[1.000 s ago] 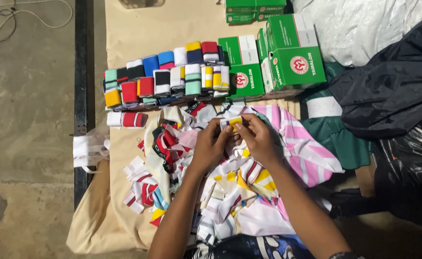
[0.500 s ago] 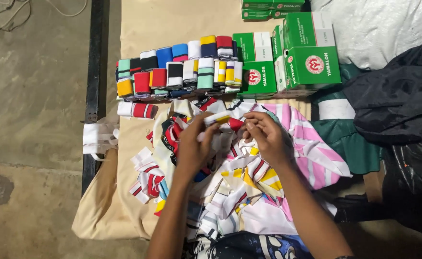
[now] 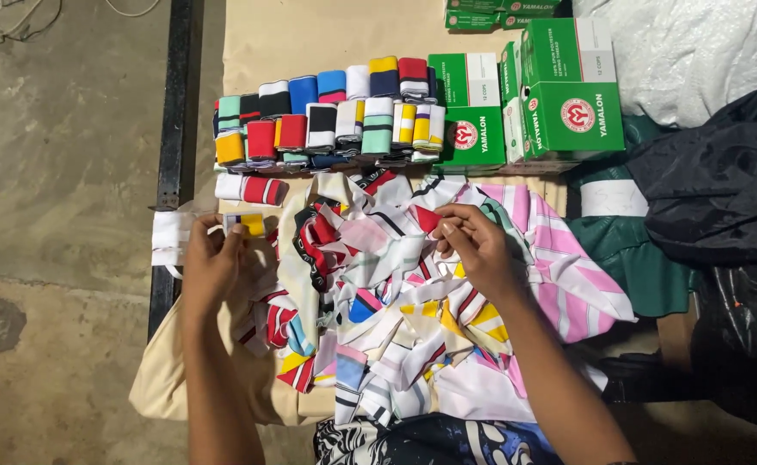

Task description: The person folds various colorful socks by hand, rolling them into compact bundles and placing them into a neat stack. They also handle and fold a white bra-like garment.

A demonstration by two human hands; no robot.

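Head view showed the left hand [image 3: 210,267] at the left edge of the work, its fingers closed on a small folded piece [image 3: 248,224] of white, yellow and dark cloth, held just below a red-and-white roll [image 3: 252,189]. The right hand [image 3: 473,245] lay on the middle of the pile [image 3: 396,301], fingers pinched together on a white strip with a red tip [image 3: 426,220]. Loose striped pieces in pink, red, yellow and white spread under and around both hands, hiding most of the tan sheet [image 3: 159,387] beneath. Beyond the pile, two rows of folded rolls [image 3: 327,116] stood side by side, and green boxes [image 3: 533,99] were stacked to their right. A black bar [image 3: 174,103] ran along the left edge of the sheet, with white tape [image 3: 169,238] wrapped around it near the left hand. Dark fabric [image 3: 723,189] and a green cloth [image 3: 637,250] lay at the right.
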